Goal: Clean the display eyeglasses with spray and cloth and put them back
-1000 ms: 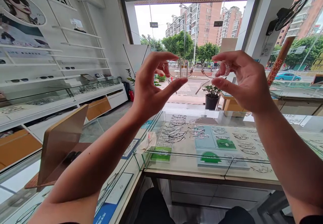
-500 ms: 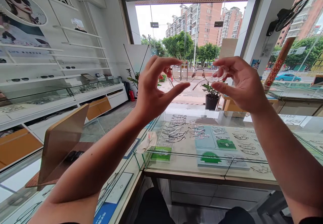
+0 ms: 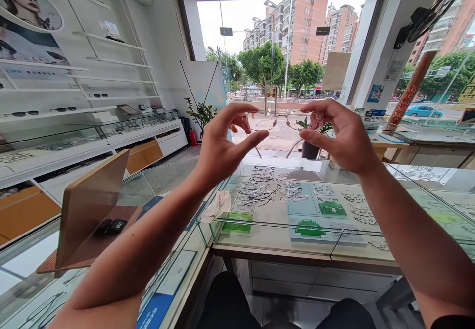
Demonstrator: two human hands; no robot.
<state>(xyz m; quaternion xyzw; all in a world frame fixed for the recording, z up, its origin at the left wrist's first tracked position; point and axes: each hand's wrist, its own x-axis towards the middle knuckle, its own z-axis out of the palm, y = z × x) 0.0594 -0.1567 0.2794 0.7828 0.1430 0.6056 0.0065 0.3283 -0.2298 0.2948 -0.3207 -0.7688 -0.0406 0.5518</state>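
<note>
Moved down in view and a little toward nine o'clock since the earlier look: both hands and the thin glasses [image 3: 275, 120]. Now up in the air at twelve o'clock from the glass counter [image 3: 272, 245], with the left hand [image 3: 222, 143] at nine o'clock of the glasses and the right hand [image 3: 345, 138] at three. On each side, thumb and pointer half open like a letter C, with one end of the glasses held there and the other fingers curled behind. Cannot tell about fingertips touching the lenses. Best to hold just the rims, soft and even, with no pulling or twisting. Keep both ends level, elbows steady, and thumbs off the lenses to stop smudges. Leave room for the thin legs, hanging toward six o'clock.
</note>
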